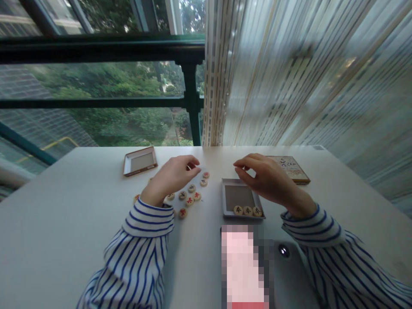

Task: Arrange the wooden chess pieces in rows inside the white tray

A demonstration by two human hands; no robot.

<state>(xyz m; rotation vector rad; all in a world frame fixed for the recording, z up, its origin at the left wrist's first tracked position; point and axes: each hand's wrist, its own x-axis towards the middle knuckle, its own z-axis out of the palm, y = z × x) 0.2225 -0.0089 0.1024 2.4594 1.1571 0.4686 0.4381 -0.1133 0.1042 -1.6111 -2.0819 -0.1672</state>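
The bare left hand [174, 175] hovers to the left of the shallow, rectangular grey open tray [238, 195], its fingers curled and a narrow gap between thumb and fingertips. The bare right hand [272, 177] arches above the tray's far right corner, thumb and forefinger tips nearly meeting; whether they pinch anything, I cannot tell. Both wrists emerge from white sleeves with blue stripes [140, 253].

Well left of the tray, a shallow, brown-edged rectangular box part [142, 161] lies on the smooth white worktop [80, 223]. Closer to the tray's left side, round, pale discs with red or black characters [189, 201] lie scattered near the left hand. Inside the tray, three discs with black characters [247, 210] sit in a row along its near wall. Beyond the tray to the right, partly hidden by the right hand, lies a flat beige box with dark writing [294, 169].
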